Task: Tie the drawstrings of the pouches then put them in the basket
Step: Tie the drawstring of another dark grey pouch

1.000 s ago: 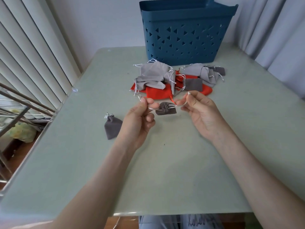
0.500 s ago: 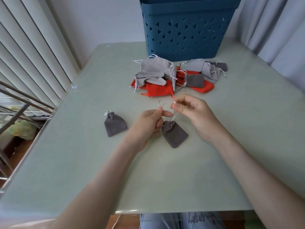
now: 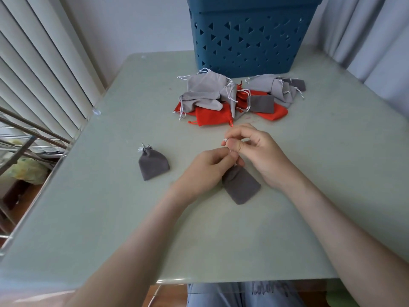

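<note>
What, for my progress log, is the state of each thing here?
Left hand, pinching string.
Right hand, pinching string.
Middle pouch, lying flat, mouth gathered.
Left pouch, closed, lying on table.
Pile, pouches flat, uncinched.
Basket, upright, inside hidden.

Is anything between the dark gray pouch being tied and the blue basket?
Yes. The pile of gray and orange pouches lies on the table between the pouch being tied and the basket.

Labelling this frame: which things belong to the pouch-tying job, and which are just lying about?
Job: left hand, right hand, pinched drawstrings, dark grey pouch beneath them, cinched dark grey pouch, pouch pile, blue basket.
Lying about: blinds, curtain, metal rack.
</note>
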`<state>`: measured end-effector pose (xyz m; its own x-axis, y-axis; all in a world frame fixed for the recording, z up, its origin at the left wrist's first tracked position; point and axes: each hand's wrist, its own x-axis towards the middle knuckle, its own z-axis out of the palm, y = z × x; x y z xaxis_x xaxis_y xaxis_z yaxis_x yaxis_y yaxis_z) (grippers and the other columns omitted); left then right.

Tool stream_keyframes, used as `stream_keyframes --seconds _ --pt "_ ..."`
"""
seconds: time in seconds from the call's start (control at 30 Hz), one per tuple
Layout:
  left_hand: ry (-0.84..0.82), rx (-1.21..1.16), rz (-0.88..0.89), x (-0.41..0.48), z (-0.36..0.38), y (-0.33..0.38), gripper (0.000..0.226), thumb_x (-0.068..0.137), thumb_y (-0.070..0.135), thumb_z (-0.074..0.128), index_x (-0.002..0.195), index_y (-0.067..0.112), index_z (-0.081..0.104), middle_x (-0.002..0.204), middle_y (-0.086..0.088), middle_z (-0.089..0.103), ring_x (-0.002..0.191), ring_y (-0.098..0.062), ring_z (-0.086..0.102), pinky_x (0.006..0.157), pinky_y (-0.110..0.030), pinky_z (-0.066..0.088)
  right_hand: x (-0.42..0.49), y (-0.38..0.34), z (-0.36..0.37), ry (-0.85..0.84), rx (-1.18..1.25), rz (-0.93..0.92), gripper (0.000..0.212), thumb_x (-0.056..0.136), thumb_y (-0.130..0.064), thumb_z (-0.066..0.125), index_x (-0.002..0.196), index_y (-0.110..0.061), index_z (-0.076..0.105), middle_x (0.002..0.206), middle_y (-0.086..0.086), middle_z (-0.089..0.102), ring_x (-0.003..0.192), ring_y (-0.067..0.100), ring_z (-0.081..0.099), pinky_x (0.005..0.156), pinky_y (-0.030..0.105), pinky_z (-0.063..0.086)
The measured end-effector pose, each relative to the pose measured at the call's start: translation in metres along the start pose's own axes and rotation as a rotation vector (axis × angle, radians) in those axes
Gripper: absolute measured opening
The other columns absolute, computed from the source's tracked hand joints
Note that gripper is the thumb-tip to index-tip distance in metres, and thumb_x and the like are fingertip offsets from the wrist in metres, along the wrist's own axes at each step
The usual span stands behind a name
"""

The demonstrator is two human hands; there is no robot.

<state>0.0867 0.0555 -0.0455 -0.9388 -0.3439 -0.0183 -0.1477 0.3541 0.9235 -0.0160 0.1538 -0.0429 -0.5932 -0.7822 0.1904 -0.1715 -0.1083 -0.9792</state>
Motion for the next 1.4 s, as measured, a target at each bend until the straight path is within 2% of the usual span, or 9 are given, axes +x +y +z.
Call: stream_keyframes --seconds 0.13,0.23,0.43,0.6,0.93,1.03,1.13,1.3,1.4 --pt "0.117 -0.127 -0.060 0.005 -0.001 0.000 0.035 0.101 0.023 0.037 0.078 0.017 0.062 0.041 0.014 0.039 0.042 -0.002 0.034 0.050 -0.023 0.027 0.000 0.001 -0.004 -0.014 -0.086 0.013 0.018 0.095 -0.015 0.052 0.091 -0.022 0.068 0.080 -0.013 0.064 0.080 0.003 0.054 0.075 0.016 0.040" --pt "0.147 -0.216 -0.105 0.006 -0.002 0.000 0.038 0.100 0.023 0.037 0.070 0.017 0.059 0.040 0.013 0.032 0.039 -0.003 0.028 0.046 -0.023 0.023 -0.001 0.003 -0.004 -0.060 -0.089 0.035 0.018 0.094 -0.012 0.053 0.100 -0.018 0.069 0.075 -0.011 0.061 0.081 0.007 0.054 0.082 0.020 0.042" --pt "0.135 -0.263 -0.136 0.005 -0.001 0.001 0.045 0.101 0.033 0.038 0.063 0.016 0.056 0.041 0.012 0.027 0.040 -0.008 0.024 0.043 -0.023 0.022 -0.002 0.000 -0.002 -0.055 -0.075 0.031 0.016 0.092 -0.001 0.054 0.096 -0.007 0.067 0.068 0.000 0.061 0.072 0.008 0.056 0.075 0.017 0.043" --pt "0.113 -0.241 -0.116 0.005 0.000 0.002 0.044 0.100 0.035 0.041 0.065 0.017 0.061 0.042 0.008 0.034 0.040 -0.009 0.027 0.043 -0.023 0.025 -0.001 -0.001 -0.001 0.060 -0.061 0.049 0.021 0.088 0.003 0.058 0.082 -0.015 0.068 0.079 0.013 0.064 0.067 0.003 0.054 0.068 0.012 0.043" --pt "0.219 -0.460 -0.194 0.008 -0.006 -0.001 0.036 0.101 0.024 0.039 0.074 0.014 0.061 0.047 0.010 0.039 0.038 -0.003 0.029 0.038 -0.015 0.024 0.000 0.003 -0.006 0.179 -0.149 0.073 0.019 0.088 -0.007 0.060 0.080 -0.022 0.068 0.070 -0.008 0.064 0.066 0.003 0.055 0.066 0.016 0.044" --pt "0.154 -0.540 -0.166 0.008 -0.006 -0.001 0.033 0.101 0.024 0.042 0.073 0.012 0.056 0.052 0.005 0.038 0.036 -0.002 0.025 0.036 -0.014 0.021 0.000 0.002 -0.005 0.091 -0.029 0.109 0.007 0.090 -0.010 0.060 0.094 -0.014 0.064 0.077 -0.005 0.067 0.077 0.006 0.061 0.075 0.022 0.048" --pt "0.106 -0.601 -0.101 0.006 -0.007 0.000 0.025 0.099 0.020 0.045 0.081 0.007 0.055 0.049 0.008 0.040 0.038 0.000 0.026 0.037 -0.012 0.022 0.000 0.005 0.000 -0.083 0.072 0.184 0.021 0.089 -0.006 0.059 0.110 -0.005 0.056 0.088 0.003 0.068 0.084 0.013 0.062 0.084 0.023 0.047" --pt "0.172 -0.489 -0.068 0.006 -0.008 -0.002 0.024 0.097 0.015 0.049 0.075 0.010 0.056 0.055 0.012 0.050 0.038 -0.001 0.029 0.039 -0.012 0.023 0.000 0.005 -0.002 -0.117 -0.019 0.194 0.012 0.089 0.001 0.058 0.091 -0.010 0.063 0.073 -0.009 0.067 0.071 0.006 0.059 0.068 0.015 0.045" --pt "0.170 -0.454 -0.065 0.006 -0.011 -0.002 0.023 0.096 0.017 0.051 0.075 0.010 0.057 0.063 0.006 0.051 0.039 -0.001 0.029 0.040 -0.013 0.021 -0.001 0.003 -0.003 -0.115 -0.033 0.204 0.014 0.090 -0.002 0.058 0.083 -0.012 0.065 0.075 -0.008 0.068 0.075 0.006 0.058 0.068 0.012 0.044"
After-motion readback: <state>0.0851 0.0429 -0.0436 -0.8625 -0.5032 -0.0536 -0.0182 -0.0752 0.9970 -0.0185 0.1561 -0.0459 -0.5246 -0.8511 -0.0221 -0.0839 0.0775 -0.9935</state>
